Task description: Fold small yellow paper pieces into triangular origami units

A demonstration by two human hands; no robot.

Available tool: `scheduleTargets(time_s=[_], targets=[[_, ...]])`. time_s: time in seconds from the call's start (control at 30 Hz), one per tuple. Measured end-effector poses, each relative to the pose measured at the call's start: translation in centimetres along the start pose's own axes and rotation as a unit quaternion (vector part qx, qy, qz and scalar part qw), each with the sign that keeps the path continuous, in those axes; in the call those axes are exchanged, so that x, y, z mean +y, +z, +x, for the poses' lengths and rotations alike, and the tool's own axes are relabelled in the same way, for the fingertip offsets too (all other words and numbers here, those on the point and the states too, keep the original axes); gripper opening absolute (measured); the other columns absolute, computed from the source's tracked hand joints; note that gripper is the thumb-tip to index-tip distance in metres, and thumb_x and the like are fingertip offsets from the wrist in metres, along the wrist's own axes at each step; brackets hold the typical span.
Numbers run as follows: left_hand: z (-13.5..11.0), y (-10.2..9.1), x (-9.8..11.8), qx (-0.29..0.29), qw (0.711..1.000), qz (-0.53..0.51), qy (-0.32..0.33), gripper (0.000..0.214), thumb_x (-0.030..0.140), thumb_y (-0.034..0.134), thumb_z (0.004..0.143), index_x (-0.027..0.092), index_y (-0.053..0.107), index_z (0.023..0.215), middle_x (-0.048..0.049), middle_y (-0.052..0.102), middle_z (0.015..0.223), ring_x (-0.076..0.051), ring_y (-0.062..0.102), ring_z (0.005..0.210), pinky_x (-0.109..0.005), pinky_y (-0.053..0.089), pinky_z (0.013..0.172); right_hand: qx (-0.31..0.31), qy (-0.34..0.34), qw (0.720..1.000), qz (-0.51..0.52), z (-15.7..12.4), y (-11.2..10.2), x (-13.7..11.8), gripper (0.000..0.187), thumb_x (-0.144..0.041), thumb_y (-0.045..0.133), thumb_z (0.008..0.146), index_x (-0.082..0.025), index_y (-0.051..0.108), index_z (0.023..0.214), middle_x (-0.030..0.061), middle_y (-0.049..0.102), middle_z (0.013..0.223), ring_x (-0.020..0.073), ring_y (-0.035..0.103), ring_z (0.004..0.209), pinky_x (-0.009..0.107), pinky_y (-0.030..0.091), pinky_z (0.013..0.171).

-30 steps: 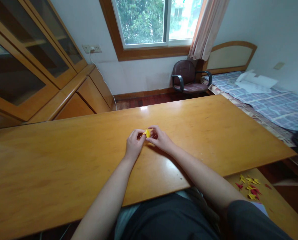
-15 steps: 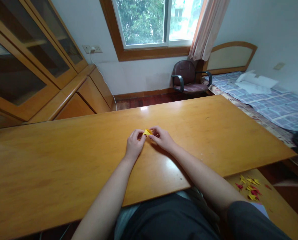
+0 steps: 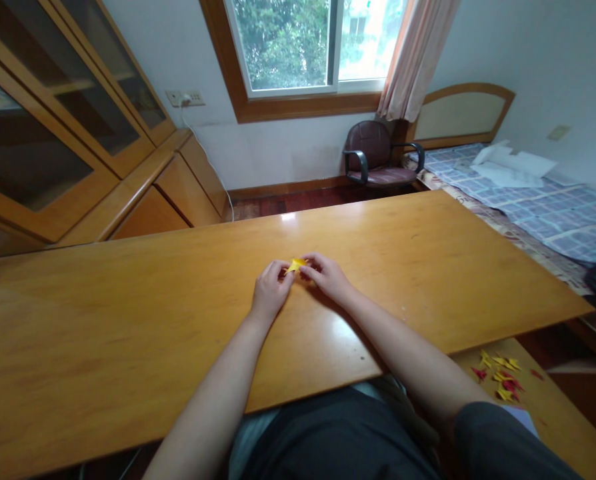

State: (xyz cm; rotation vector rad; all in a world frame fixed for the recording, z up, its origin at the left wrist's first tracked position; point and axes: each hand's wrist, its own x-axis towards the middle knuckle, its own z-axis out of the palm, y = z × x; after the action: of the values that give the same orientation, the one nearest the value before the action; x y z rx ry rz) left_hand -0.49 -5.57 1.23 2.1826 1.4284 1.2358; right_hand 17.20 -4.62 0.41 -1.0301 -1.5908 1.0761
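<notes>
A small folded yellow paper piece [image 3: 295, 265] is pinched between both my hands above the middle of a long wooden table [image 3: 128, 320]. My left hand [image 3: 269, 291] grips its left side with thumb and fingers closed. My right hand [image 3: 328, 275] holds the right side, fingers curled around it. Most of the paper is hidden by my fingertips.
A lower wooden surface [image 3: 553, 407] at the right carries several small folded yellow and red paper pieces [image 3: 498, 377]. Behind the table stand a brown office chair [image 3: 375, 157], a bed [image 3: 543, 200] and wooden cabinets [image 3: 78, 147].
The yellow paper has flattened slightly and turned between my fingertips; both hands stay in almost the same spot.
</notes>
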Motion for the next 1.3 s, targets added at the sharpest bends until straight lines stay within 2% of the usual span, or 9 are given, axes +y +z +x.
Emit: scheduleTargets(time_s=[0.4, 0.63, 0.73, 0.83, 0.97, 1.3], targets=[[0.1, -0.1, 0.3, 0.003, 0.998, -0.045, -0.039, 0.008, 0.026, 0.055, 0.089, 0.02, 0.059, 0.085, -0.0003, 0.066, 0.075, -0.015, 0.066, 0.067, -0.026, 0.052, 0.067, 0.002, -0.02, 0.999, -0.046, -0.3, -0.1, -0.2, 0.026, -0.029, 0.058, 0.09, -0.02, 0.058, 0.114, 0.001, 0.068, 0.082, 0.0141, 0.067, 0.073, 0.027, 0.051, 0.074], [0.0, 0.0, 0.4, 0.02, 0.998, -0.057, -0.03, 0.01, 0.026, 0.057, 0.088, 0.02, 0.06, 0.095, -0.0031, 0.066, 0.089, -0.015, 0.066, 0.077, -0.028, 0.055, 0.072, -0.021, -0.048, 0.996, -0.066, -0.6, 0.4, -0.6, 0.033, -0.03, 0.056, 0.091, -0.021, 0.054, 0.123, -0.0003, 0.064, 0.08, 0.0139, 0.064, 0.073, 0.026, 0.05, 0.073], [0.1, -0.1, 0.8, 0.024, 0.998, -0.064, -0.006, 0.015, 0.024, 0.055, 0.089, 0.021, 0.061, 0.102, -0.0048, 0.065, 0.098, -0.016, 0.065, 0.085, -0.028, 0.056, 0.075, -0.024, -0.056, 0.995, -0.081, -0.7, 0.5, -0.8, 0.039, -0.028, 0.056, 0.091, -0.022, 0.05, 0.128, -0.0011, 0.063, 0.079, 0.0139, 0.062, 0.071, 0.026, 0.049, 0.072], [0.1, -0.3, 1.1, 0.013, 0.997, -0.071, 0.012, 0.015, 0.023, 0.054, 0.089, 0.021, 0.063, 0.101, -0.005, 0.066, 0.099, -0.016, 0.065, 0.09, -0.029, 0.056, 0.079, -0.026, -0.065, 0.993, -0.092, -0.8, 0.5, -0.9, 0.042, -0.026, 0.055, 0.09, -0.023, 0.047, 0.132, -0.0017, 0.062, 0.078, 0.0142, 0.061, 0.071, 0.026, 0.048, 0.072], [0.0, -0.5, 1.2, 0.022, 0.997, -0.071, 0.007, 0.013, 0.023, 0.056, 0.089, 0.021, 0.066, 0.098, -0.004, 0.07, 0.095, -0.017, 0.067, 0.087, -0.03, 0.056, 0.08, -0.028, -0.072, 0.992, -0.104, -0.8, 0.6, -0.8, 0.043, -0.026, 0.055, 0.091, -0.023, 0.046, 0.133, -0.0021, 0.06, 0.076, 0.0144, 0.06, 0.07, 0.027, 0.047, 0.072], [-0.2, -0.5, 0.9, 0.025, 0.99, -0.137, -0.018, 0.015, 0.026, 0.056, 0.09, 0.02, 0.064, 0.101, -0.0054, 0.072, 0.104, -0.017, 0.069, 0.094, -0.031, 0.056, 0.086, -0.027, -0.092, 0.99, -0.104, -1.0, 0.5, -1.2, 0.046, -0.025, 0.055, 0.091, -0.023, 0.043, 0.136, -0.0025, 0.061, 0.076, 0.0136, 0.061, 0.07, 0.026, 0.047, 0.071]])
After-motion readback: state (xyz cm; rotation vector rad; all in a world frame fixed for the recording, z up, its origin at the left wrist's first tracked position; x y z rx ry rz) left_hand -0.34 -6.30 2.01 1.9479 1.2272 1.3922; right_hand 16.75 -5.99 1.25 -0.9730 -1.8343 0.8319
